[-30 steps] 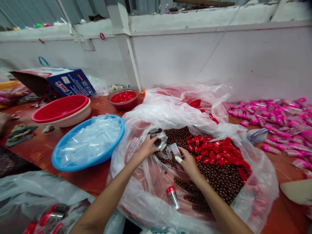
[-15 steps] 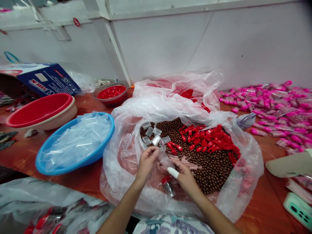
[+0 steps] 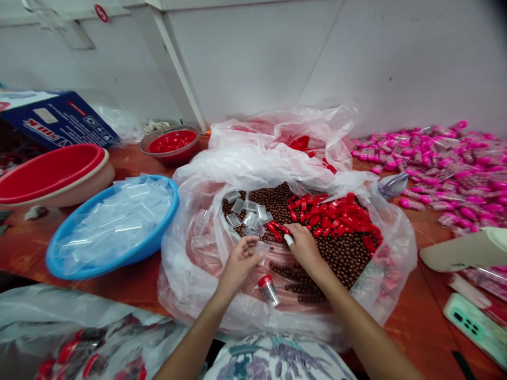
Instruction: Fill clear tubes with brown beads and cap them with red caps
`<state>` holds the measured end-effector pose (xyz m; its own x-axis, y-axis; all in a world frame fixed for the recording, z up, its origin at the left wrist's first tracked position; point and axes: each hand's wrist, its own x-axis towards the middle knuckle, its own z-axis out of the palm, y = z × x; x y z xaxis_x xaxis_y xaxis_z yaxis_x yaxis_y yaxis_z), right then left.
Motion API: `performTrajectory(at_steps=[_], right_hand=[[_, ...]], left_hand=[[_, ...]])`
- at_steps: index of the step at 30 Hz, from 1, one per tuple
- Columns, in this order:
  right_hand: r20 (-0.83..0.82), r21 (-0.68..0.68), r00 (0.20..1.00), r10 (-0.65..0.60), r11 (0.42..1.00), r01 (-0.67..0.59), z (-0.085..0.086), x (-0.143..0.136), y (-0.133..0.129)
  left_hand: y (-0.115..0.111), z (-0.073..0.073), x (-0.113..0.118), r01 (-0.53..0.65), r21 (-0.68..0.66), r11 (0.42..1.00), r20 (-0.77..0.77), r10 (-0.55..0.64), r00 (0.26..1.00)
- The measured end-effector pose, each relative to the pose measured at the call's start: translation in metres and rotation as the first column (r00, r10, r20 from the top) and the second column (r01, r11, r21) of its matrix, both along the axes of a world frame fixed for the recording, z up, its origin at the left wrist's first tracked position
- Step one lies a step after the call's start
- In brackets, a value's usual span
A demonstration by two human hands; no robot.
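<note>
My left hand (image 3: 240, 259) pinches a small clear plastic sleeve (image 3: 261, 252) over the open plastic bag (image 3: 170, 264). My right hand (image 3: 304, 244), with a white cover on one finger, has its fingertips closed on a red plastic piece (image 3: 284, 230) beside the small clear sleeves. Around it lie brown round balls (image 3: 340, 266) and a heap of red plastic pieces (image 3: 336, 216). Several clear sleeves (image 3: 250, 219) rest on the balls to the left. Below my hands, a small clear container with a red lid (image 3: 269, 290) lies on the bag.
A blue basin (image 3: 53, 264) heaped with clear sleeves (image 3: 119, 221) stands to the left. Behind it are a red basin (image 3: 51, 171), a bowl of red pieces (image 3: 173, 141) and a blue carton (image 3: 59, 121). Pink-capped tubes (image 3: 447, 169) and a phone (image 3: 475, 324) lie at right.
My right hand has moved away from my left, forward to the red pieces. Brown balls now lie in streaks across the bag's near part. The view has shifted slightly.
</note>
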<state>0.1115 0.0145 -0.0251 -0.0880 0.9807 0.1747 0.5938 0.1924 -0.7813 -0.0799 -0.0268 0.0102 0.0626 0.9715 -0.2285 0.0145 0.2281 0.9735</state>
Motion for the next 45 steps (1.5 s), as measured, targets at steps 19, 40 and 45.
performTrajectory(at_steps=[19, 40, 45], right_hand=[[-0.703, -0.501, 0.505, -0.501, 0.853, 0.148, -0.008, 0.088, -0.097], [-0.757, -0.542, 0.332, -0.563, 0.824, 0.165, -0.011, 0.084, -0.101], [-0.759, -0.534, 0.301, -0.577, 0.816, 0.220, -0.007, 0.087, -0.097]], left_hand=[[0.071, -0.041, 0.059, 0.488, 0.029, 0.872, -0.556, -0.392, 0.733], [0.069, -0.046, 0.123, 0.649, 0.004, 0.761, -0.571, -0.531, 0.626], [0.066, -0.047, 0.128, 0.640, 0.037, 0.768, -0.453, -0.558, 0.695]])
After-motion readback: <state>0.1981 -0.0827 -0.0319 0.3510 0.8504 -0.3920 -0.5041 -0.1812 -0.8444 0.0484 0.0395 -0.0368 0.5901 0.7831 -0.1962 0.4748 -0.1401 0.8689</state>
